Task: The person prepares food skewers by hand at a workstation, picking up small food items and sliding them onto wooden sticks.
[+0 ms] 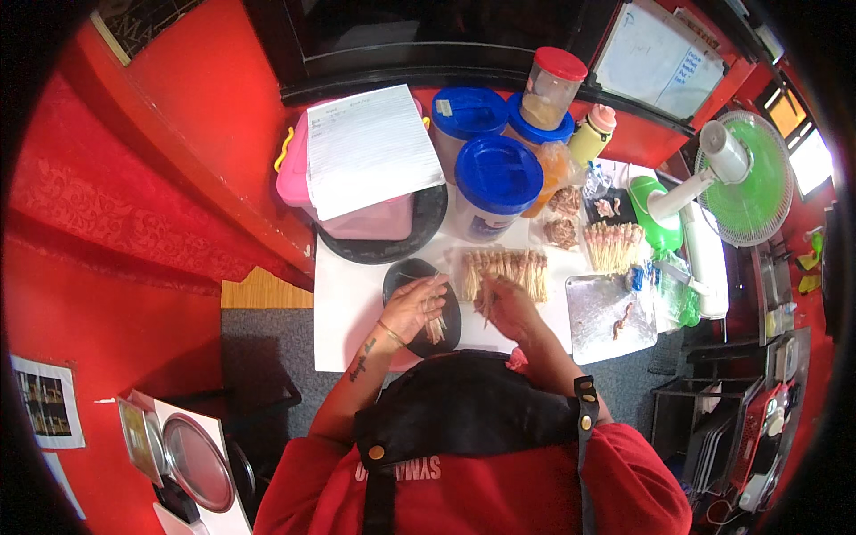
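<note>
Over a black oval plate (396, 269), my left hand (413, 302) has a few thin pale sticks (435, 328) in its fingers; some more sticks seem to lie on the plate beneath. My right hand (511, 311) pinches a small piece with pale stick ends (487, 301), too small to make out fully. Just beyond it is a clear pack of short skewers (515, 264), set side by side with brownish tops. Right of that hand, a metal tray (588, 321) holds a brown strip of what looks like meat (623, 321).
Blue-lidded tubs (498, 177), a red-lidded jar (554, 87) and a bottle (592, 134) stand at the back. A lined paper (374, 147) covers a pink box (291, 180). More skewers (614, 246), bagged meat (562, 231), a knife (679, 276) and a green fan (749, 177) are right.
</note>
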Demonstrator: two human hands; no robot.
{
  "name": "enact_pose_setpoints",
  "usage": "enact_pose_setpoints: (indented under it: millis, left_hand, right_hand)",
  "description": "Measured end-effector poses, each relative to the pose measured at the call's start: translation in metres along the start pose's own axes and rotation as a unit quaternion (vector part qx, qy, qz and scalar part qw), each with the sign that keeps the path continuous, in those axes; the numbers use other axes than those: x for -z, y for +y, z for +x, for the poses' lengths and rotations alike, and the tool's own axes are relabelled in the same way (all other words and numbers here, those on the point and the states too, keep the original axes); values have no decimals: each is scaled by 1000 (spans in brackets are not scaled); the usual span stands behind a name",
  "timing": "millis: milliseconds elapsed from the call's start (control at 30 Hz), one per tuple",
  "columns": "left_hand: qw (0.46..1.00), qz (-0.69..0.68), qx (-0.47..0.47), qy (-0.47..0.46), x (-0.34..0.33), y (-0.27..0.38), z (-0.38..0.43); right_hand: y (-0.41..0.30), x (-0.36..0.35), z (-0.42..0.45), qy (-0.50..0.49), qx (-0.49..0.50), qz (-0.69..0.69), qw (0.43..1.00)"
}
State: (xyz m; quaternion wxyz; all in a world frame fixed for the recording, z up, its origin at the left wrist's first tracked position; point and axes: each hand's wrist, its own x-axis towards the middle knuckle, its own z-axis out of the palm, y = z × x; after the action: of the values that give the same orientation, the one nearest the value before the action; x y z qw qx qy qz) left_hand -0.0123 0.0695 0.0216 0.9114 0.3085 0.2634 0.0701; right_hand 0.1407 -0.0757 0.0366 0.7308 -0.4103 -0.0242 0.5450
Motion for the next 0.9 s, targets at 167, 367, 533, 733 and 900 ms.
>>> enact_pose_setpoints:
  millis: [167,367,533,733,900]
  left_hand:
    - [997,-76,1,-15,-7,3,2]
    - [995,19,-92,36,-27,-2,13]
    - [961,196,-193,-2,-36,-3,18]
    - [991,0,127,-30,-38,25,28]
    - [971,74,204,-98,-50,28,34]
  right_hand:
    - [17,-39,-8,48,3,-48,998]
    - [23,-64,-4,83,163,-203,962]
    - [20,-45,-3,139,163,-241,946]
    - [-22,-42,-34,45,451,-709,539]
    - [-49,-33,-45,-50,494,-788,365]
